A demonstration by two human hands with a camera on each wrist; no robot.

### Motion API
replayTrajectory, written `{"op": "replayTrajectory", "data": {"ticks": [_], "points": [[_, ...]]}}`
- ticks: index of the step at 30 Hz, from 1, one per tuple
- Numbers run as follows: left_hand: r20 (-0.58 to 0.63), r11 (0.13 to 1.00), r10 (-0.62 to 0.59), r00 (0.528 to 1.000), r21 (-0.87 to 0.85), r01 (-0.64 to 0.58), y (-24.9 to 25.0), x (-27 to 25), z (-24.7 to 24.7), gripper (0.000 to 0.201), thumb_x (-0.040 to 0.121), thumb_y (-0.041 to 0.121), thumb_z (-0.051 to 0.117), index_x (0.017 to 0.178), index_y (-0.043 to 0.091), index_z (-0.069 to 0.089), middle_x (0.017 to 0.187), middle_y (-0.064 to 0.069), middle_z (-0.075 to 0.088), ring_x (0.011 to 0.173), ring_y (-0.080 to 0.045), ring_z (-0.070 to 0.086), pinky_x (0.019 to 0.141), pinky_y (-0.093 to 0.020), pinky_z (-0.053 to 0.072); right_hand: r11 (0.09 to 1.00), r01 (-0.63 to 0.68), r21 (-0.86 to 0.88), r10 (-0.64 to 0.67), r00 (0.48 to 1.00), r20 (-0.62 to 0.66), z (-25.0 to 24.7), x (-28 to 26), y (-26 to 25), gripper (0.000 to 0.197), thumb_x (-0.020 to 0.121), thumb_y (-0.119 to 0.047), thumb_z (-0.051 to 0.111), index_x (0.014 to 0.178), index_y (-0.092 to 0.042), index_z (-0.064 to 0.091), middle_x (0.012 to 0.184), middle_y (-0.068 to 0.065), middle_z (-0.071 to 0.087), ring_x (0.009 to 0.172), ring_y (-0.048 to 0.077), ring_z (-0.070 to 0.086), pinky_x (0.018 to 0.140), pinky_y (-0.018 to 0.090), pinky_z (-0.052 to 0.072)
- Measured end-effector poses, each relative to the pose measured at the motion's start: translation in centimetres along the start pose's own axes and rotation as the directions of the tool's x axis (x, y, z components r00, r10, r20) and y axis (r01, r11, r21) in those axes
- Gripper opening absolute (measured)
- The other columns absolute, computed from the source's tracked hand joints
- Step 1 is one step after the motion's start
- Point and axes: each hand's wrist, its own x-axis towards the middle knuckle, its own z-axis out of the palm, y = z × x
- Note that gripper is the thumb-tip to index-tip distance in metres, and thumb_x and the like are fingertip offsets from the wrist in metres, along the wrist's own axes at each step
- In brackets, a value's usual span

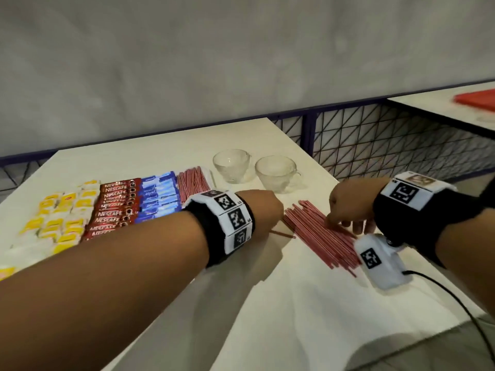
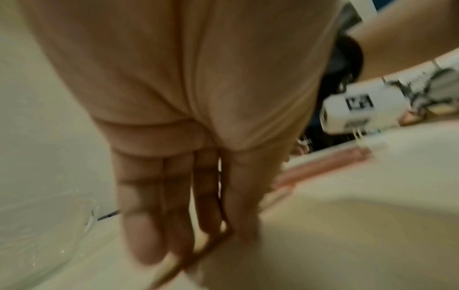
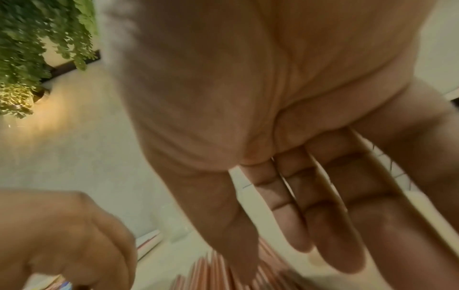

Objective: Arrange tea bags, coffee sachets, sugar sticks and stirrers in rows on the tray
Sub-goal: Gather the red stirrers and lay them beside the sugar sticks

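Note:
Four rows lie on the left of the white table (image 1: 171, 153): yellow tea bags (image 1: 61, 218), red coffee sachets (image 1: 115, 207), blue sugar sticks (image 1: 158, 196) and red stirrers (image 1: 194, 183). No tray rim shows under them. A loose pile of stirrers (image 1: 316, 231) lies to their right. My left hand (image 1: 276, 220) is at the pile's left end; in the blurred left wrist view the left hand (image 2: 211, 241) pinches a single stirrer (image 2: 198, 253) between thumb and fingers. That single stirrer (image 1: 285, 234) pokes out beneath the hand. My right hand (image 1: 345, 223) rests straight fingertips (image 3: 303, 241) on the pile.
Two empty glass cups (image 1: 231, 164) (image 1: 276, 172) stand just behind the pile. The table's right edge runs close past my right wrist, with a black cable (image 1: 455, 303) trailing off it. A second table at the far right carries a red flat object (image 1: 476, 99).

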Motion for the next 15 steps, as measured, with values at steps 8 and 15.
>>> {"op": "replayTrajectory", "data": {"ticks": [8, 15], "points": [[-0.255, 0.964, 0.231, 0.939, -0.067, -0.256, 2.2, 0.0, -0.4, 0.029, 0.091, 0.023, 0.060, 0.120, 0.017, 0.061, 0.116, -0.004, 0.055, 0.102, -0.022, 0.056, 0.076, -0.030, 0.045, 0.979, 0.090, 0.182, -0.103, 0.993, 0.063, 1.2, 0.4, 0.0, 0.021, 0.089, -0.013, 0.056, 0.097, 0.003, 0.067, 0.086, 0.014, 0.073, 0.073, 0.025, 0.071, 0.071, 0.040, 0.061], [-0.139, 0.917, 0.384, 0.913, -0.052, -0.394, 3.2, 2.6, -2.2, 0.066, 0.085, 0.028, 0.068, 0.145, 0.028, 0.040, 0.144, 0.003, 0.044, 0.126, -0.019, 0.047, 0.100, -0.030, 0.041, 0.917, 0.022, 0.399, -0.034, 0.999, 0.023, 0.9, 1.2, 1.9, 0.023, 0.094, -0.003, 0.044, 0.099, 0.008, 0.064, 0.077, 0.013, 0.068, 0.058, 0.024, 0.060, 0.058, 0.032, 0.054]]}}
